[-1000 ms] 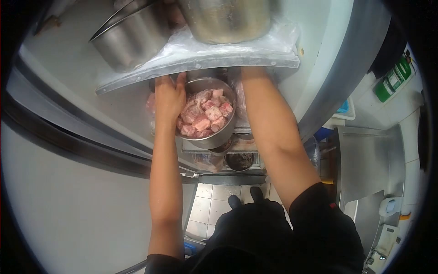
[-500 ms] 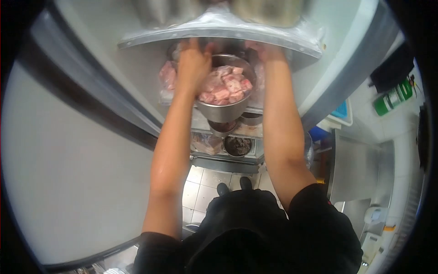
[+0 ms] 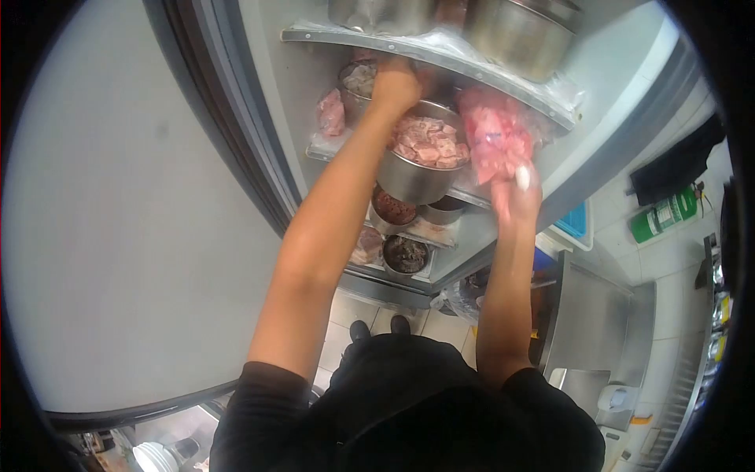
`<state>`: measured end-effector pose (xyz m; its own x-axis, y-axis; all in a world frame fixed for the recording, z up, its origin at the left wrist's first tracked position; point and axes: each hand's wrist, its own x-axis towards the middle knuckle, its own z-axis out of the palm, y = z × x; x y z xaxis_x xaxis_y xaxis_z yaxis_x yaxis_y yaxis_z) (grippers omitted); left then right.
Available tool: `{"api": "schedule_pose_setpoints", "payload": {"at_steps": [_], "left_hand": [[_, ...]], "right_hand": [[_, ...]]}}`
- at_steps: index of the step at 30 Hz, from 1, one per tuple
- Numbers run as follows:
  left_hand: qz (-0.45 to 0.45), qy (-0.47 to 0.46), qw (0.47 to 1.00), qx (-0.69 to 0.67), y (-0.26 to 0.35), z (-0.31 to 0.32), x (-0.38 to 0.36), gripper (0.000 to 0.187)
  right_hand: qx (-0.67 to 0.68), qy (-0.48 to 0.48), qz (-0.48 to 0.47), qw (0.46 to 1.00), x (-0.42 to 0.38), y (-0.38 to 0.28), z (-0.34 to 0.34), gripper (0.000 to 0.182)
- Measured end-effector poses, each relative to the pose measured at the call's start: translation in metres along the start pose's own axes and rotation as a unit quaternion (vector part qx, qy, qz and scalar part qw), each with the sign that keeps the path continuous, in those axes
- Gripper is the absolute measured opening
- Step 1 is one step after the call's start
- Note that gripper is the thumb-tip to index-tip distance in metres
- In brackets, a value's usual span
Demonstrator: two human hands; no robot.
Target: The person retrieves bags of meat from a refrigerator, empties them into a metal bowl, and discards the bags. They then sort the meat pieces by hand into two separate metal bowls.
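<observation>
My left hand (image 3: 397, 82) reaches in under the upper shelf, over the back of a steel pot; its fingertips are hidden. The steel pot (image 3: 417, 179) sits tilted toward me on the fridge shelf, with chunks of raw pink meat (image 3: 429, 141) in it. To the right of the pot, my right hand (image 3: 517, 193) is closed on the near end of a plastic bag of pinkish-red meat (image 3: 491, 130), slightly blurred. Left of the pot stand another steel pot (image 3: 358, 79) with pale contents and a wrapped piece of meat (image 3: 331, 112).
Large steel pots (image 3: 515, 39) stand on the plastic-lined upper shelf (image 3: 425, 53). Below are a bowl of dark red meat (image 3: 393, 206) and a bowl of dark contents (image 3: 406, 255). The fridge door (image 3: 149, 220) hangs wide to my left. A steel counter (image 3: 602, 299) is at right.
My right hand has come down and outward from under the shelf, and the bag of meat is now seen in it. My left hand stays behind the pot. The view has turned.
</observation>
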<state>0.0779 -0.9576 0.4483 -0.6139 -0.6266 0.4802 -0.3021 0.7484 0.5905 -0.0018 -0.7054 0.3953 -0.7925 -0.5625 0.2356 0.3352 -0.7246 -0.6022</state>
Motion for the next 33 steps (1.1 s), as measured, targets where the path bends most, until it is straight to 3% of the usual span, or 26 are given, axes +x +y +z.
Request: {"api": "schedule_pose_setpoints", "payload": {"at_steps": [3,6,9,12,15,16,18,19,21,23,24,26,27,33], "left_hand": [[-0.084,-0.009,0.996,-0.034,0.010,0.001,0.007,0.068],[-0.050,-0.053,0.997,0.013,0.004,0.026,0.027,0.077],[0.142,0.112,0.982,0.058,0.001,0.068,0.038,0.077],[0.104,-0.022,0.994,-0.032,0.020,0.068,0.039,0.074],[0.003,-0.243,0.968,-0.061,0.024,0.035,0.031,0.065],[0.051,-0.220,0.974,-0.005,0.020,0.038,0.028,0.063],[0.141,-0.168,0.969,0.111,0.010,0.040,0.020,0.058],[0.108,-0.136,0.981,0.087,0.015,0.019,0.005,0.056],[0.047,-0.067,0.996,0.037,0.034,-0.022,-0.038,0.050],[0.081,0.105,0.991,-0.017,0.032,-0.069,-0.082,0.032],[-0.045,0.129,0.990,-0.026,-0.015,-0.064,-0.083,0.029],[-0.168,0.111,0.979,0.019,-0.093,-0.026,-0.079,0.025],[-0.167,0.077,0.980,0.071,-0.116,-0.012,-0.076,0.025],[-0.143,0.055,0.974,0.168,-0.105,-0.025,-0.079,0.033]], "right_hand": [[-0.038,-0.008,0.008,0.999,-0.053,-0.019,0.004,0.017],[-0.086,-0.013,-0.006,0.996,-0.088,-0.033,0.003,0.019],[-0.090,0.007,0.006,0.996,-0.114,-0.041,0.004,0.020],[-0.056,-0.041,0.022,0.997,-0.124,-0.035,-0.034,0.020],[-0.053,-0.029,0.008,0.998,-0.138,-0.034,-0.028,0.018],[-0.077,-0.015,0.011,0.997,-0.140,-0.034,-0.033,0.012],[-0.078,-0.056,0.031,0.995,-0.142,-0.039,-0.048,0.028],[-0.080,-0.078,0.042,0.993,-0.143,-0.040,-0.044,0.037],[-0.119,-0.066,0.024,0.990,-0.150,-0.042,-0.042,0.017],[-0.127,-0.075,0.009,0.989,-0.155,-0.044,-0.065,0.007],[-0.120,-0.050,0.001,0.991,-0.158,-0.043,-0.065,0.008],[-0.159,-0.056,0.007,0.986,-0.170,-0.048,-0.051,0.008],[-0.181,-0.065,0.012,0.981,-0.175,-0.052,-0.046,0.009],[-0.177,-0.039,0.060,0.982,-0.209,-0.042,-0.045,0.009]]}}
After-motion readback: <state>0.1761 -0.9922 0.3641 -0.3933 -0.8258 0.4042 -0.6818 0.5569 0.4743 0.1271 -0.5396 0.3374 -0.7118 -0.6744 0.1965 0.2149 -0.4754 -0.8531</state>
